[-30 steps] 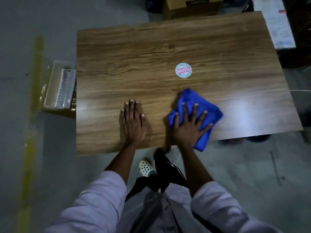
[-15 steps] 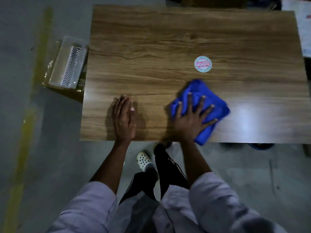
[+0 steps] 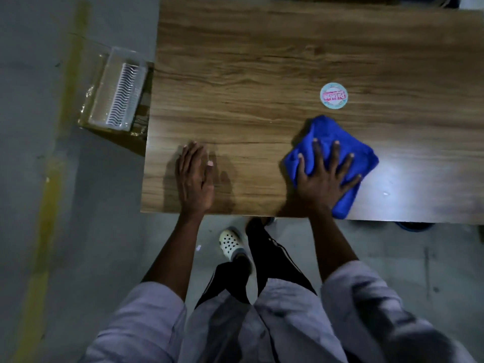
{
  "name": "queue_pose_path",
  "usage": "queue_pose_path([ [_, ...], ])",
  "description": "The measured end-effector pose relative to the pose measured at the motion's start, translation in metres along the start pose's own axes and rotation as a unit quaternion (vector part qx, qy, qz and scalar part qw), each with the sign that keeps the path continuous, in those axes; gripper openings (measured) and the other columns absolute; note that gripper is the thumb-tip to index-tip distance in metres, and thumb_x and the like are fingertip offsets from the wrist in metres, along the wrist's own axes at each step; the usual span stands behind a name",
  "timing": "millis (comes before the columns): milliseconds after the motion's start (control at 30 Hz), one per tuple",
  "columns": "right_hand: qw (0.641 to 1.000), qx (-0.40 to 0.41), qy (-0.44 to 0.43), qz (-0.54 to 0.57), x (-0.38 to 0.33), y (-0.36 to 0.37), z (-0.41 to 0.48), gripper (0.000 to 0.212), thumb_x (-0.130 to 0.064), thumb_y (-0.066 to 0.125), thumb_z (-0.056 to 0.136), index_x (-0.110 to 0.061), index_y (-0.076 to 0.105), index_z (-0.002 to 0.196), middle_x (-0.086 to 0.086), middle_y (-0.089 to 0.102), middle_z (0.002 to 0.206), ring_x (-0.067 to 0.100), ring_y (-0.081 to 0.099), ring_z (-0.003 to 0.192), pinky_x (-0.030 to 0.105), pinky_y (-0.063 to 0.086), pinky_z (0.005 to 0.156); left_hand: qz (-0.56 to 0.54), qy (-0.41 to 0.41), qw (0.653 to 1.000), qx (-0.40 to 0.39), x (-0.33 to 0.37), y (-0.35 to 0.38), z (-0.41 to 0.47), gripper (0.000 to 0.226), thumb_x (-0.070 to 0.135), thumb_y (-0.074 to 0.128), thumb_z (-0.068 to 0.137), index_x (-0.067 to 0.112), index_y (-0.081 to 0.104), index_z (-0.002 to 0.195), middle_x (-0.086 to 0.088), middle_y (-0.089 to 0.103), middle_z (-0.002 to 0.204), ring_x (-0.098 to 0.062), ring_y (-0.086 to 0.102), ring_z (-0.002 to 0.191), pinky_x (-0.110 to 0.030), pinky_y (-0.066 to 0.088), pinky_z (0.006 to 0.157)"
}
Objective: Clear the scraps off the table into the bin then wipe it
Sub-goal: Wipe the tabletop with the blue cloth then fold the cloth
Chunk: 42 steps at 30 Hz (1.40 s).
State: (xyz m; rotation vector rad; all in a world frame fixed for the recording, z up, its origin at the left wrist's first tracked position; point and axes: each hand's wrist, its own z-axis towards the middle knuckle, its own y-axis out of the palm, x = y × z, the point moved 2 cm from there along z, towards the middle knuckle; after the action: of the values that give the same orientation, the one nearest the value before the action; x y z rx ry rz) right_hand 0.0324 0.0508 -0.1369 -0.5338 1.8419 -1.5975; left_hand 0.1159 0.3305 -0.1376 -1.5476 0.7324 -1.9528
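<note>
Wood-grain table (image 3: 235, 61) stood on a grey floor (image 3: 104, 231), seen from above. Right hand (image 3: 324, 179) pressed flat, fingers spread, on a bunched blue cloth (image 3: 324, 129) near the front edge, seemingly to wipe. Left hand (image 3: 193, 179) lay flat and empty on bare wood, likely bracing. Beyond the cloth sat a round sticker (image 3: 333, 95).

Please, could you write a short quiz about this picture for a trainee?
1. True or false: the right hand presses spread fingers on the blue cloth.
2. What lies on the table just beyond the cloth? A) round sticker B) cup C) sponge
3. What does the left hand hold?
Key: 1 true; 2 A; 3 nothing.
</note>
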Motion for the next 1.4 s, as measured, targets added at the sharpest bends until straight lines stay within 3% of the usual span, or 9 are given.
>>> queue_pose_path([
  [100, 0.997, 0.028, 0.063, 0.026, -0.052, 0.009, -0.014, 0.06, -0.067, 0.032, 0.101, -0.05, 0.03, 0.159, 0.0, 0.018, 0.173, 0.042, 0.009, 0.159, 0.079, 0.009, 0.114, -0.019, 0.002, 1.0, -0.002, 0.0, 0.002, -0.001, 0.047, 0.033, 0.045, 0.105, 0.003, 0.06, 0.138, -0.014, 0.054, 0.149, -0.032, 0.043, 0.144, -0.053, 0.032, 0.118],
  [300, 0.899, -0.07, -0.432, 0.005, -0.111, 0.03, -0.093, 0.058, -0.066, 0.043, 0.099, -0.045, 0.045, 0.153, -0.004, 0.027, 0.171, 0.036, 0.013, 0.159, 0.075, 0.007, 0.118, 0.001, -0.007, 1.0, 0.018, 0.006, 0.006, 0.014, 0.048, 0.029, 0.049, 0.102, -0.001, 0.056, 0.14, -0.017, 0.046, 0.154, -0.037, 0.033, 0.149, -0.05, 0.028, 0.121],
  [400, 0.925, -0.038, -0.377, -0.023, -0.069, 0.021, -0.035, 0.059, -0.074, 0.038, 0.097, -0.054, 0.04, 0.153, -0.01, 0.025, 0.17, 0.033, 0.014, 0.16, 0.072, 0.007, 0.12, 0.003, -0.007, 0.999, 0.033, -0.002, 0.01, 0.025, 0.049, 0.028, 0.051, 0.102, -0.002, 0.056, 0.14, -0.019, 0.045, 0.155, -0.037, 0.032, 0.148, -0.051, 0.028, 0.121],
  [633, 0.999, 0.021, 0.042, 0.011, -0.094, 0.018, 0.043, 0.062, -0.071, 0.026, 0.099, -0.053, 0.028, 0.158, -0.003, 0.015, 0.174, 0.039, 0.005, 0.16, 0.077, 0.007, 0.115, -0.004, -0.017, 0.999, 0.035, -0.003, 0.025, 0.05, 0.046, 0.029, 0.048, 0.104, 0.003, 0.056, 0.142, -0.016, 0.043, 0.156, -0.035, 0.03, 0.15, -0.049, 0.026, 0.122],
  [700, 0.996, -0.017, -0.091, -0.001, -0.144, 0.033, 0.026, 0.062, -0.069, 0.025, 0.1, -0.052, 0.025, 0.159, -0.002, 0.009, 0.174, 0.042, 0.0, 0.159, 0.079, -0.002, 0.116, -0.011, -0.019, 0.999, 0.042, 0.001, 0.031, 0.061, 0.046, 0.028, 0.049, 0.104, 0.003, 0.056, 0.141, -0.017, 0.044, 0.155, -0.036, 0.031, 0.15, -0.052, 0.027, 0.121],
  [833, 0.882, -0.059, -0.467, -0.029, -0.174, 0.044, 0.046, 0.061, -0.071, 0.032, 0.098, -0.051, 0.037, 0.156, -0.007, 0.023, 0.171, 0.036, 0.012, 0.16, 0.073, 0.003, 0.12, -0.018, -0.017, 0.999, 0.047, 0.008, 0.041, 0.092, 0.049, 0.03, 0.048, 0.104, 0.002, 0.053, 0.144, -0.018, 0.042, 0.157, -0.038, 0.03, 0.15, -0.053, 0.026, 0.122],
  [1067, 1.0, -0.024, -0.013, 0.013, -0.127, 0.018, 0.18, 0.063, -0.072, 0.023, 0.098, -0.055, 0.022, 0.159, -0.009, 0.009, 0.174, 0.033, 0.001, 0.161, 0.074, 0.003, 0.118, -0.014, -0.014, 1.0, 0.024, 0.014, 0.054, 0.132, 0.049, 0.034, 0.045, 0.105, 0.005, 0.053, 0.144, -0.016, 0.043, 0.157, -0.036, 0.029, 0.151, -0.052, 0.026, 0.122],
  [1267, 0.917, -0.042, -0.395, -0.023, -0.144, 0.034, 0.071, 0.057, -0.066, 0.04, 0.102, -0.051, 0.035, 0.157, -0.007, 0.023, 0.172, 0.035, 0.013, 0.16, 0.074, 0.009, 0.119, 0.024, 0.002, 1.0, 0.004, 0.017, 0.072, 0.178, 0.049, 0.034, 0.041, 0.104, 0.007, 0.056, 0.143, -0.013, 0.048, 0.154, -0.032, 0.035, 0.149, -0.051, 0.026, 0.121],
  [1400, 0.905, -0.008, -0.426, -0.009, -0.108, 0.018, 0.077, 0.055, -0.068, 0.047, 0.1, -0.053, 0.042, 0.152, -0.009, 0.033, 0.168, 0.03, 0.021, 0.158, 0.069, 0.019, 0.118, 0.138, 0.035, 0.989, -0.027, 0.009, 0.083, 0.201, 0.049, 0.032, 0.037, 0.105, 0.012, 0.053, 0.146, -0.011, 0.044, 0.158, -0.033, 0.034, 0.149, -0.057, 0.027, 0.119],
])
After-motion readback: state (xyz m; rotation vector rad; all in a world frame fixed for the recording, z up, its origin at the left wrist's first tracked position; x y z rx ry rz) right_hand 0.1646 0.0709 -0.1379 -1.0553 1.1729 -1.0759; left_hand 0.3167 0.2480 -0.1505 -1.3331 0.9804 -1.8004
